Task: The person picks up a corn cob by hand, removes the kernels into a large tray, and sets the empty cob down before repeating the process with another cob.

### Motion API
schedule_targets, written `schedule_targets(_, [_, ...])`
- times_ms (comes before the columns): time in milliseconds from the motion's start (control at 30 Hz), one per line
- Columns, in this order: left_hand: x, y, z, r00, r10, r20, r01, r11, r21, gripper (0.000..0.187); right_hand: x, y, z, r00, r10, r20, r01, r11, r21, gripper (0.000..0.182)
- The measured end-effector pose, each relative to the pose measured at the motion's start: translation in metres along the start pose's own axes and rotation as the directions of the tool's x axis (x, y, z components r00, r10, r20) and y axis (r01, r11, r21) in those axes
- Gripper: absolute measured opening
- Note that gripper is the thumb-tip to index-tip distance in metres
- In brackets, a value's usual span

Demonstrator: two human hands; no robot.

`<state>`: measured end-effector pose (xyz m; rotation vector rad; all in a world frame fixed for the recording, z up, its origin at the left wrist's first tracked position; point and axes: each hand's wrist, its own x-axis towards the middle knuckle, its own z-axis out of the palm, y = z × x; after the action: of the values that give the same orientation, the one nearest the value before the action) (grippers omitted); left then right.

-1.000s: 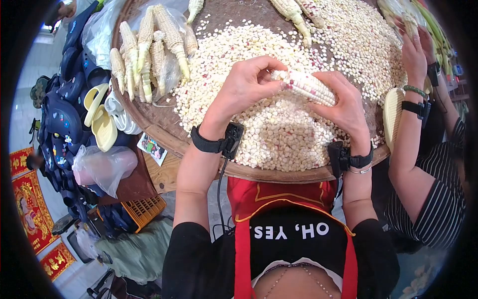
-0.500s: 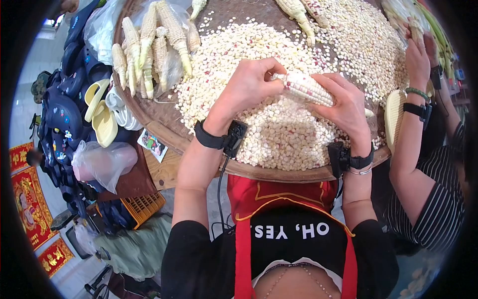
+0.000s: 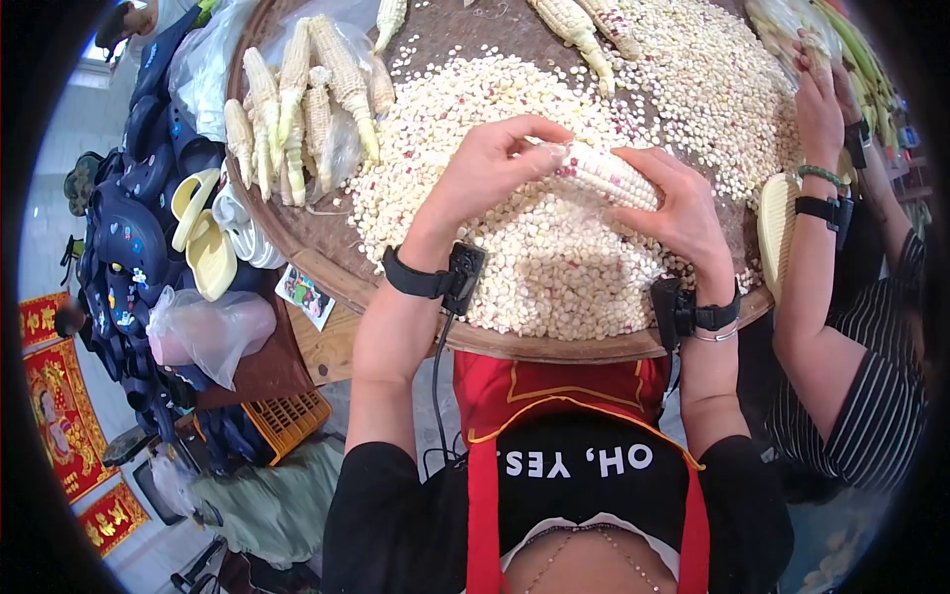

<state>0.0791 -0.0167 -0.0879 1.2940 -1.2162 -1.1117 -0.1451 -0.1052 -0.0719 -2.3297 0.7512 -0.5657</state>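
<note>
A pale ear of corn [image 3: 606, 176] with some reddish kernels lies across the front of my body, above a heap of loose corn kernels [image 3: 554, 272]. My right hand [image 3: 678, 203] is wrapped round its right end. At the left end, the thumb and fingers of my left hand [image 3: 500, 168] are closed against the kernels; whether a loose kernel is between them is hidden. The heap spreads over a large round wooden-rimmed tray [image 3: 327, 272]. Several stripped cobs [image 3: 297, 94] lie on plastic at the tray's far left.
More ears of corn [image 3: 569, 28] lie at the tray's far side. On the right, another person's hands [image 3: 821, 109] hold a cob. A yellow sandal [image 3: 779, 233] leans by the right rim. Dark clogs [image 3: 129, 238], yellow slippers [image 3: 210, 252] and a bagged pink item [image 3: 213, 332] are at left.
My left hand's fingers have shifted slightly at the ear's left end. My right hand keeps its hold, and the view has moved a little.
</note>
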Motion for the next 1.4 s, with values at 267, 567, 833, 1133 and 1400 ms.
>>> schedule_targets(267, [-0.001, 0.000, -0.004, 0.969, 0.039, -0.242, 0.028, 0.964, 0.266, 0.017, 0.001, 0.000, 0.002, 0.999, 0.002, 0.053, -0.002, 1.000, 0.000, 0.050])
schedule_targets(567, [-0.002, 0.005, 0.000, 0.996, -0.082, 0.032, 0.074, 0.980, 0.183, 0.025, 0.002, 0.001, 0.003, 0.995, 0.023, 0.095, -0.026, 0.999, 0.028, 0.053])
schedule_targets(833, [-0.001, 0.000, 0.003, 0.981, -0.196, 0.000, 0.196, 0.980, 0.038, 0.029, 0.001, 0.002, 0.007, 0.995, -0.096, -0.034, 0.092, 0.992, -0.085, 0.048])
schedule_targets(1133, [0.000, -0.004, -0.003, 0.982, -0.190, 0.009, 0.190, 0.981, -0.037, 0.023, 0.002, 0.000, 0.007, 0.995, -0.090, -0.041, 0.087, 0.994, -0.071, 0.045])
schedule_targets(1400, [-0.001, 0.005, -0.006, 0.985, -0.174, 0.003, 0.174, 0.981, -0.085, 0.024, 0.000, 0.002, 0.002, 1.000, 0.006, 0.012, -0.006, 1.000, 0.003, 0.047])
